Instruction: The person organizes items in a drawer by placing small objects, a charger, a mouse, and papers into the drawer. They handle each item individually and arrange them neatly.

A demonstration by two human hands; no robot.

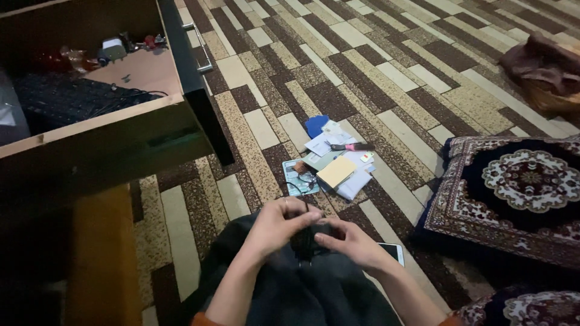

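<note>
Left hand and right hand pinch a dark bundle, possibly cable, at lower centre; loosened grip risks unravelling.

Both hands, left and right, meet, fingers curled.

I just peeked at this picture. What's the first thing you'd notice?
Two hands meet low in the middle, the left hand and right hand both pinching a small dark bundle over a dark lap. Just beyond them a pile of papers lies scattered on the striped carpet. An open drawer juts out at upper left, and a patterned cushion sits at the right.
</note>
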